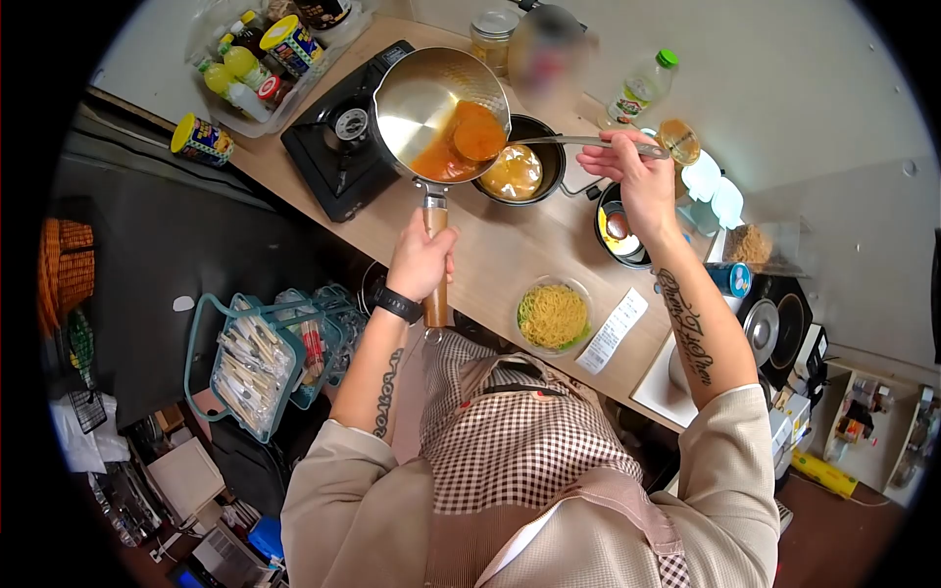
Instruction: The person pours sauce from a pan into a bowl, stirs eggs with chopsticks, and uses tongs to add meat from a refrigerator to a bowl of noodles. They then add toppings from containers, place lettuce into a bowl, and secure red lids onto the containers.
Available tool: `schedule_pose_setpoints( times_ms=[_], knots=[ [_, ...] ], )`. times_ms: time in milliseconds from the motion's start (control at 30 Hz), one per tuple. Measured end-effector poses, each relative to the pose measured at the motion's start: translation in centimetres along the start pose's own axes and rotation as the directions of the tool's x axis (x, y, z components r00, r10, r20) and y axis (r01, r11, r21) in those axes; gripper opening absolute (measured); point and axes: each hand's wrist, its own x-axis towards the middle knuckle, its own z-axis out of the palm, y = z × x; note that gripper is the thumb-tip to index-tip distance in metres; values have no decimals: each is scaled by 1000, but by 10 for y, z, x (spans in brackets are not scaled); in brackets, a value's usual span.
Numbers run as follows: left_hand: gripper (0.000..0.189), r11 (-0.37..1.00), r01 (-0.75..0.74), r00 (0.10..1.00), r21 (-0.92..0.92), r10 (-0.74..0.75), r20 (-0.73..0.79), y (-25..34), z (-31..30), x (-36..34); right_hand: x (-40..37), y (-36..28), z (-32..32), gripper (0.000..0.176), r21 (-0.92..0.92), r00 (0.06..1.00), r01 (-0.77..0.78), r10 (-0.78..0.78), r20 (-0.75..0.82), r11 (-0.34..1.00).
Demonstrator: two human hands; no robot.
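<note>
My left hand (423, 253) is closed round the wooden handle of a steel saucepan (407, 98), which is tilted with orange-red soup (434, 162) pooled on its near right side. My right hand (635, 181) grips the handle of a ladle (564, 140); its bowl is in the pan, full of the same soup. Just right of the pan and partly under its rim stands a black bowl (556, 176) with something shiny and yellow-brown in it. Below them on the counter is a clear round bowl of noodles (554, 316) with some green at its edge.
A black portable gas stove (328, 147) stands left of the pan. Beside the noodles lies a printed receipt (614, 331). A green-capped bottle (642, 88), a glass jar (493, 39) and another black bowl (610, 245) are at the back and right. A crate of bottles (250, 113) sits upper left.
</note>
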Motion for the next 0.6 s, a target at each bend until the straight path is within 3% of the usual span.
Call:
schedule_pose_setpoints(
  times_ms=[367, 600],
  knots=[
    [18, 1000, -16, 999, -14, 15, -45, 0, -4, 4, -10, -25, -39, 27, -52, 998, 50, -52, -37, 997],
    [16, 1000, 0, 999, -10, 0, -44, 0, -6, 5, -19, 26, -60, 24, -168, 998, 49, -42, 43, 985]
  ],
)
